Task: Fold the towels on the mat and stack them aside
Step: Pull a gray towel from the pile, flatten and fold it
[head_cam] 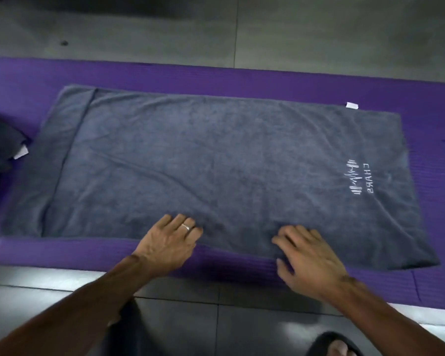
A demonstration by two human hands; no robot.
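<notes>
A grey towel [211, 160] lies spread flat across the purple mat [242, 75], with a white embroidered logo near its right end and a small white tag at its far right corner. Its left end shows a folded-over strip. My left hand [170, 242], wearing a ring, rests with fingers on the towel's near edge. My right hand [308, 258] lies beside it to the right, fingers spread on the same near edge. Neither hand visibly pinches the cloth.
A dark crumpled towel [0, 150] with a white tag sits on the mat at the far left. Grey tiled floor [216, 27] surrounds the mat. A foot in a dark sandal [337, 345] shows at the bottom right.
</notes>
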